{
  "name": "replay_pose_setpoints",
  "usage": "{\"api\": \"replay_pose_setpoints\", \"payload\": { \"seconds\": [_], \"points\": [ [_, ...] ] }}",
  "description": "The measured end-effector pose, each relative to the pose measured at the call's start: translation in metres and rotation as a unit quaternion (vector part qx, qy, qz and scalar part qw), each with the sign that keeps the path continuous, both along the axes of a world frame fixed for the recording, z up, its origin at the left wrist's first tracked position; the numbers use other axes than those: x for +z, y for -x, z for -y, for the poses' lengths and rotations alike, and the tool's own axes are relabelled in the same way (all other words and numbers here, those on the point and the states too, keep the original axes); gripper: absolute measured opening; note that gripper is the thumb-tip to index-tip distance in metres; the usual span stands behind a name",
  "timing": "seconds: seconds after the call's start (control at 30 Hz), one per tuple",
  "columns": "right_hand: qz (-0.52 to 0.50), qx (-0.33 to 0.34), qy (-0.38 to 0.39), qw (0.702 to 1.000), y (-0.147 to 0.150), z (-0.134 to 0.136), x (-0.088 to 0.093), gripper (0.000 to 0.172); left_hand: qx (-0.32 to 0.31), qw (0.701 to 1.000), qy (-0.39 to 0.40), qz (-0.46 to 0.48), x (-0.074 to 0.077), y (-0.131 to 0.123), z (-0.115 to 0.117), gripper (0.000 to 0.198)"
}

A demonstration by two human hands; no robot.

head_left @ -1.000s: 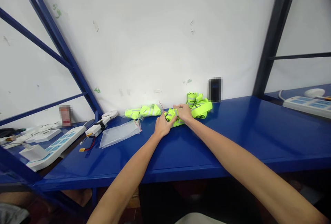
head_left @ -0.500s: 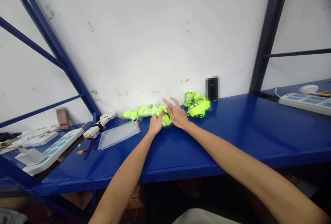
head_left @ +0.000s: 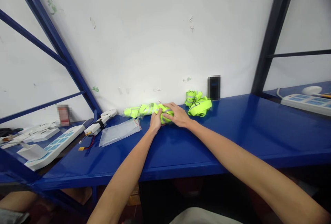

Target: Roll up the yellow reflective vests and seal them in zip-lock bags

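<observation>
On the blue shelf [head_left: 232, 130] by the white wall lies a folded neon-yellow reflective band [head_left: 165, 115]. My left hand [head_left: 156, 122] grips its near left side with curled fingers. My right hand [head_left: 177, 115] lies over its right part, fingers pressed down on it. Just to the left lies a bagged neon-yellow band [head_left: 141, 110]. A loose pile of neon-yellow bands [head_left: 198, 101] sits to the right of my hands, apart from them.
An empty clear zip bag [head_left: 119, 132] lies left of my hands. Further left are a small white fan [head_left: 103, 120], a battery with red wires [head_left: 86, 143] and a white power strip [head_left: 51, 146]. A dark small box [head_left: 214, 87] leans on the wall. Another power strip [head_left: 307, 100] is far right.
My right hand went from fingers spread above the band to lying pressed on it. The band and both hands have shifted left, away from the loose pile.
</observation>
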State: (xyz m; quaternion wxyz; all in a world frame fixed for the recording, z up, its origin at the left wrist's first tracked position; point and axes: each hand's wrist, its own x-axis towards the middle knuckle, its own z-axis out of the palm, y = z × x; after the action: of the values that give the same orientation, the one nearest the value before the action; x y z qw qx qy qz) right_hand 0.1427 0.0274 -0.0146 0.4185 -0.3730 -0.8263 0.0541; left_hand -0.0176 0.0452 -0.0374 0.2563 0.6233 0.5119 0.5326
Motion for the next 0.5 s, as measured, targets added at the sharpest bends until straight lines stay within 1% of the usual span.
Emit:
{"api": "replay_pose_setpoints", "payload": {
  "seconds": [0.03, 0.1, 0.2, 0.27, 0.3, 0.37, 0.43, 0.5],
  "points": [
    [0.007, 0.000, -0.006, 1.000, 0.003, 0.001, 0.000, 0.052, 0.017, 1.000, -0.005, 0.017, 0.001, -0.001, -0.001, 0.049],
    [-0.001, -0.011, -0.017, 1.000, 0.011, 0.003, 0.000, 0.048, 0.064, 0.997, -0.020, 0.035, 0.003, -0.002, -0.001, 0.045],
    [-0.054, -0.031, -0.018, 0.998, 0.020, 0.001, 0.000, 0.039, 0.140, 0.989, -0.049, 0.002, 0.006, -0.002, 0.002, 0.039],
    [-0.110, -0.030, 0.004, 0.993, 0.020, -0.003, 0.001, 0.035, 0.162, 0.983, -0.079, -0.028, 0.009, -0.002, 0.007, 0.036],
    [-0.144, -0.025, 0.025, 0.989, 0.019, -0.005, 0.002, 0.034, 0.156, 0.982, -0.097, -0.042, 0.011, -0.003, 0.010, 0.035],
    [-0.221, -0.011, 0.081, 0.972, 0.013, -0.010, 0.003, 0.039, 0.123, 0.982, -0.130, -0.067, 0.015, -0.005, 0.015, 0.035],
    [-0.305, 0.004, 0.143, 0.942, 0.008, -0.015, 0.004, 0.044, 0.094, 0.981, -0.151, -0.083, 0.019, -0.007, 0.018, 0.037],
    [-0.387, 0.018, 0.205, 0.899, 0.005, -0.018, 0.006, 0.043, 0.077, 0.980, -0.166, -0.083, 0.023, -0.010, 0.020, 0.037]
  ]
}}
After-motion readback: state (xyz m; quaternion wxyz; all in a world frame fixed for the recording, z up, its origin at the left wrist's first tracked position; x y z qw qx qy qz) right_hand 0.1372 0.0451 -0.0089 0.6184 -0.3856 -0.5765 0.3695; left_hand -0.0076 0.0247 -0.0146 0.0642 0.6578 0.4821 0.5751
